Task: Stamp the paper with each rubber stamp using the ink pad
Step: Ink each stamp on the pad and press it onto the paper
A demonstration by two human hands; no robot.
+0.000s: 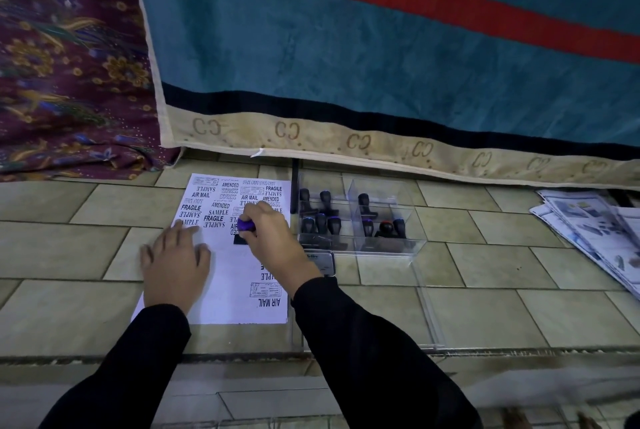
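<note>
A white sheet of paper point(228, 276) lies on the tiled floor, its far half covered with black stamp prints such as FRAGILE, SAMPLE and AIR MAIL. My right hand point(273, 238) grips a rubber stamp with a purple knob point(246, 225) and holds its black base down on the middle of the sheet. My left hand point(175, 262) lies flat on the paper's left edge, fingers spread. The ink pad point(322, 261) sits just right of the paper, partly hidden by my right wrist.
A clear plastic box point(356, 221) with several black-handled stamps stands right of the paper. Its clear lid point(367, 318) lies on the tiles in front of it. Printed leaflets point(595, 231) lie at the far right. A blue and red hanging cloth point(381, 58) backs the scene.
</note>
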